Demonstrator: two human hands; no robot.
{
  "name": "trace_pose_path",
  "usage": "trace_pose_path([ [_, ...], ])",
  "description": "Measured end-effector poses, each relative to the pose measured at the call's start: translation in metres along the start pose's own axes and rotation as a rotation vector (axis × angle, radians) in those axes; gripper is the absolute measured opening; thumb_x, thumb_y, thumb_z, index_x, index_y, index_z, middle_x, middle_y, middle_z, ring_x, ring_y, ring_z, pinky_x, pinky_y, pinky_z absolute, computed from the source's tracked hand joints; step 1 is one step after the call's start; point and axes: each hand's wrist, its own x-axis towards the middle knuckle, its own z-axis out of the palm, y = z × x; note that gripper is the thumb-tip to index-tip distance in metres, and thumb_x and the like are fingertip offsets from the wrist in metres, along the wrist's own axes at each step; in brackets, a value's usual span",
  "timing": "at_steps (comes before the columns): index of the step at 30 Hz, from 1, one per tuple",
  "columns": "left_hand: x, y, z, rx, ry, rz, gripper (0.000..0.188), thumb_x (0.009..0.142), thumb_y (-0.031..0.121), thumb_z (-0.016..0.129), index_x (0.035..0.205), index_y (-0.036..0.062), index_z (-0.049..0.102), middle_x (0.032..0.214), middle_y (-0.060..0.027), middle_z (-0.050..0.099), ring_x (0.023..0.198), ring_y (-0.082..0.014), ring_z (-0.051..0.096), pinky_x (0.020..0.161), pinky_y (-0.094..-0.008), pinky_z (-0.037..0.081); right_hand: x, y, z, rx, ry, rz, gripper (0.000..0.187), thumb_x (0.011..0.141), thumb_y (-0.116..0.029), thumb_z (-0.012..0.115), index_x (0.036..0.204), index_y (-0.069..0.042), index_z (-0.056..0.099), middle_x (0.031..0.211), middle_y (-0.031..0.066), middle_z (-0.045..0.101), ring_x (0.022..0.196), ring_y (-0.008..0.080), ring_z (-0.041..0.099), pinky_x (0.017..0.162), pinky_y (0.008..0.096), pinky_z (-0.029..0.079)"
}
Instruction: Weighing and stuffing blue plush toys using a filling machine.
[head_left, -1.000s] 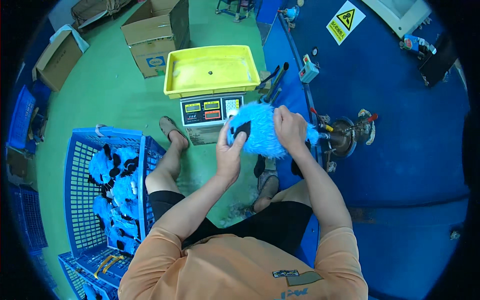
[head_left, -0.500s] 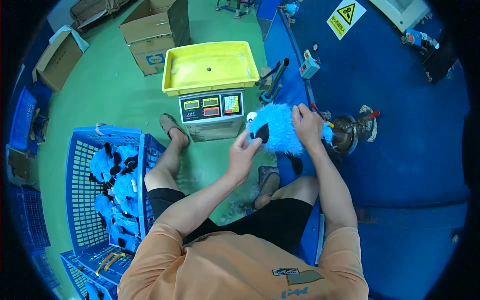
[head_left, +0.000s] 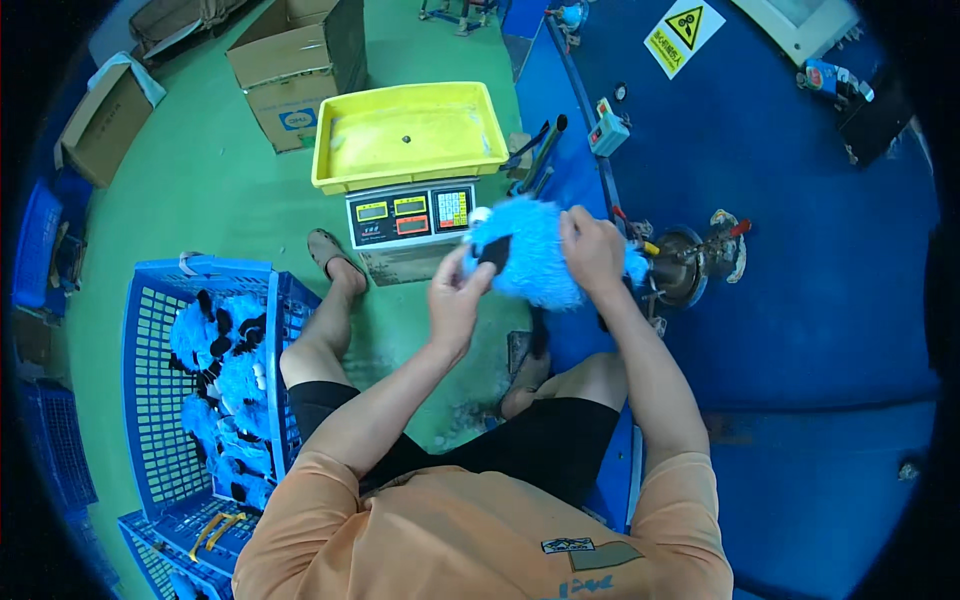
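A fluffy blue plush toy (head_left: 530, 255) with a black patch and a white bit at its top is held in front of me, above my knees. My right hand (head_left: 592, 250) grips its right side from above. My left hand (head_left: 458, 292) pinches its lower left edge near the black patch. Just right of the toy, a round metal nozzle fitting (head_left: 688, 265) sticks out of the blue machine (head_left: 800, 200).
A weighing scale (head_left: 410, 215) carries a yellow tray (head_left: 410, 135) ahead of me. A blue crate (head_left: 160, 390) with several blue and black plush pieces stands at my left. Cardboard boxes (head_left: 300, 65) sit farther back on the green floor.
Both hands have carried the plush toy rightward, closer to the metal nozzle. My left hand has slid from the toy's top down to its lower left edge.
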Motion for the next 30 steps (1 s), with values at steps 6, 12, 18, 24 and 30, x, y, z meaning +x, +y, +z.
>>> trace_pose_path([
  [6, -0.008, -0.011, 0.019, -0.077, -0.028, -0.043, 0.036, 0.092, 0.006, 0.067, 0.126, 0.0008, 0.056, 0.104, -0.0081, 0.066, 0.086, -0.0126, 0.062, 0.080, -0.0264, 0.053, -0.001, 0.044, -0.012, 0.023, 0.009, -0.106, 0.023, 0.090, -0.022, 0.063, 0.073, -0.009, 0.055, 0.058, 0.0133, 0.060, 0.052, 0.0374, 0.056, 0.051, 0.0470, 0.042],
  [12, -0.005, 0.002, 0.006, -0.086, -0.111, 0.047, 0.029, 0.091, 0.001, 0.066, 0.119, 0.0010, 0.057, 0.101, -0.0069, 0.067, 0.084, -0.0113, 0.061, 0.077, -0.0236, 0.051, -0.002, 0.026, -0.003, -0.009, 0.032, -0.122, 0.023, 0.090, -0.022, 0.064, 0.073, -0.009, 0.055, 0.057, 0.0131, 0.059, 0.052, 0.0368, 0.057, 0.051, 0.0462, 0.043],
  [18, -0.009, -0.013, -0.027, -0.148, 0.033, 0.055, 0.032, 0.093, 0.005, 0.065, 0.123, 0.0033, 0.056, 0.104, -0.0075, 0.067, 0.085, -0.0124, 0.063, 0.079, -0.0247, 0.051, 0.008, -0.025, -0.002, 0.124, -0.085, -0.104, 0.023, 0.092, -0.026, 0.063, 0.077, -0.009, 0.057, 0.060, 0.0143, 0.061, 0.052, 0.0380, 0.057, 0.051, 0.0480, 0.044],
  [24, -0.008, -0.045, -0.034, -0.181, 0.015, -0.055, 0.044, 0.091, 0.001, 0.065, 0.132, 0.0042, 0.051, 0.113, -0.0088, 0.065, 0.094, -0.0149, 0.062, 0.087, -0.0282, 0.049, 0.015, -0.044, 0.001, 0.162, -0.174, -0.110, 0.028, 0.095, -0.029, 0.059, 0.078, -0.007, 0.057, 0.062, 0.0165, 0.063, 0.055, 0.0415, 0.059, 0.052, 0.0500, 0.045],
  [30, -0.008, -0.046, -0.017, -0.357, -0.058, -0.154, 0.055, 0.088, -0.002, 0.066, 0.140, 0.0046, 0.047, 0.122, -0.0093, 0.063, 0.106, -0.0186, 0.061, 0.098, -0.0331, 0.047, 0.021, -0.057, 0.003, 0.185, -0.274, -0.106, 0.031, 0.099, -0.030, 0.054, 0.080, -0.005, 0.056, 0.065, 0.0197, 0.064, 0.058, 0.0445, 0.060, 0.054, 0.0521, 0.046],
])
